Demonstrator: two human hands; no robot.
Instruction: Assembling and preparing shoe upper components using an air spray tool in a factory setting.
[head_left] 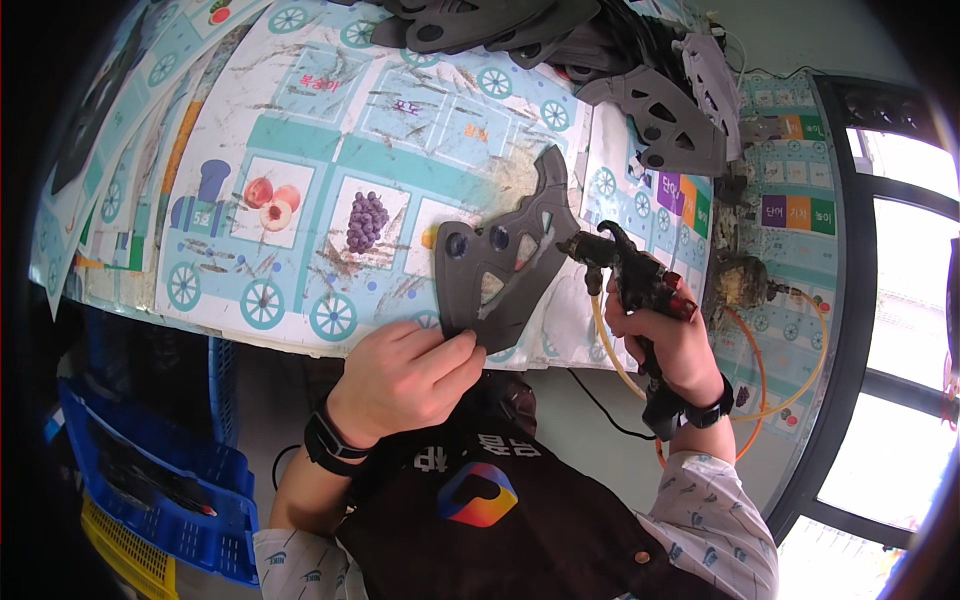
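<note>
My left hand pinches the lower edge of a dark grey, curved flat piece with triangular cut-outs and round dents. The piece reaches over the near part of the table; whether it touches the surface I cannot tell. To its right, my right hand is wrapped round a spray gun, blackened with residue and with a red part at its back. The gun's nozzle points left at the piece's right edge, a short way off. A yellow hose hangs down from near its front.
Printed sheets smeared with dark marks cover the table. Similar grey pieces lie heaped at the far right. Blue crates and a yellow crate stand below left. An orange hose loops beside a window frame.
</note>
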